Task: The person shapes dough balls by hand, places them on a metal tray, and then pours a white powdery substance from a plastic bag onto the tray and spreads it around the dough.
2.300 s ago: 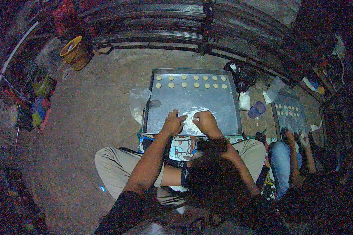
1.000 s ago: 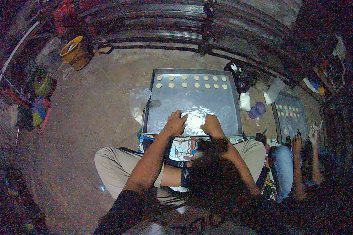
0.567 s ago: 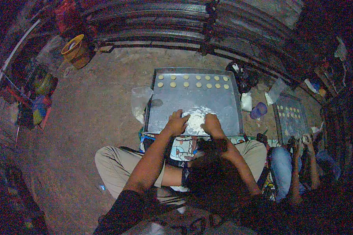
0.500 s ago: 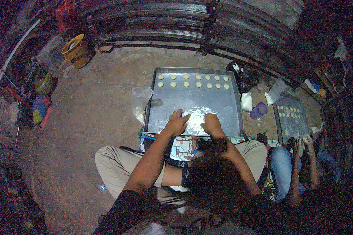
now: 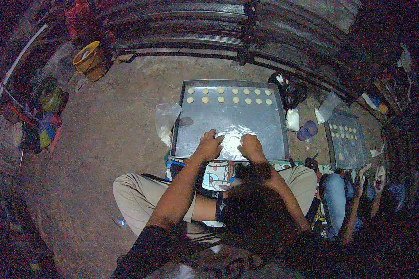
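A large grey metal baking tray (image 5: 219, 118) lies in front of my crossed legs. Two rows of small round pale dough discs (image 5: 221, 99) line its far side. Near the front edge is a patch of white flour (image 5: 233, 142), smeared and scattered on the metal. My left hand (image 5: 210, 145) rests at the left of this flour, thumb toward it and fingers apart. On its right side, my right hand (image 5: 251, 148) is closed with fingers curled down; whatever it holds, if anything, is hidden.
A clear plastic bag (image 5: 166, 123) lies against the tray's left side. Right of it stand a white bag (image 5: 293, 120), purple containers (image 5: 307, 130) and a black bag (image 5: 291, 93). Further right, a co-worker's hands (image 5: 370, 179) are beside another tray (image 5: 347, 139). A yellow bucket (image 5: 92, 63) stands far left.
My hands stay almost in place at the flour, with only a slight shift. The co-worker's hands have moved apart and a little nearer to their body.
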Demonstrator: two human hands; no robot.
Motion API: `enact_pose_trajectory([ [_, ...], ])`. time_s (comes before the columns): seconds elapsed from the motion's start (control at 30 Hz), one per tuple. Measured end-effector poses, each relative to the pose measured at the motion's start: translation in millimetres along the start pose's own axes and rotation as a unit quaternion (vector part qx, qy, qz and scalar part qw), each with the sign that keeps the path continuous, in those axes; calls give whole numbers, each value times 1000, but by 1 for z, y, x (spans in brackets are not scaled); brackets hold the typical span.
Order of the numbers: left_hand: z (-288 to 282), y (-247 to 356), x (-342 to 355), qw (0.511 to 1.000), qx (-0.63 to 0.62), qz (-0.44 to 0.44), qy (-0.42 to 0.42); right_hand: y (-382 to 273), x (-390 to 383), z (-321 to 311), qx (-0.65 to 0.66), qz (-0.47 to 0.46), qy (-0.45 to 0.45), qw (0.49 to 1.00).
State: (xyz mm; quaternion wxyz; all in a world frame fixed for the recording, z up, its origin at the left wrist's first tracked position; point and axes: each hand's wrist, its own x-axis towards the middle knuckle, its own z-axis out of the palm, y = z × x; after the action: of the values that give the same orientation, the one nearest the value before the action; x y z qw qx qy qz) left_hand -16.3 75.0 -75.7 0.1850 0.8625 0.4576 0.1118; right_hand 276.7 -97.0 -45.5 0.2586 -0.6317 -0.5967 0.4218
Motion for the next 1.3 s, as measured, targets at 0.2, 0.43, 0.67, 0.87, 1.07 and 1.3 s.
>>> enact_pose_trajectory([
  [0.2,-2,0,-1,1000,-2,-8,-8,9,7,1,6,20,-36,999],
  [0.43,2,-2,1,1000,4,8,7,-22,76,11,-147,73,-31,986],
  [0.67,-1,-1,-2,999,32,2,10,-84,137,32,-313,98,34,944],
  [0.87,-6,3,-1,1000,13,3,-8,-52,150,34,-299,53,33,952],
  [1.07,1,1,3,1000,-5,1,-5,-49,145,27,-290,6,34,956],
  [1.3,-3,-1,-2,1000,1,-2,1,-63,143,14,-259,-51,100,959],
])
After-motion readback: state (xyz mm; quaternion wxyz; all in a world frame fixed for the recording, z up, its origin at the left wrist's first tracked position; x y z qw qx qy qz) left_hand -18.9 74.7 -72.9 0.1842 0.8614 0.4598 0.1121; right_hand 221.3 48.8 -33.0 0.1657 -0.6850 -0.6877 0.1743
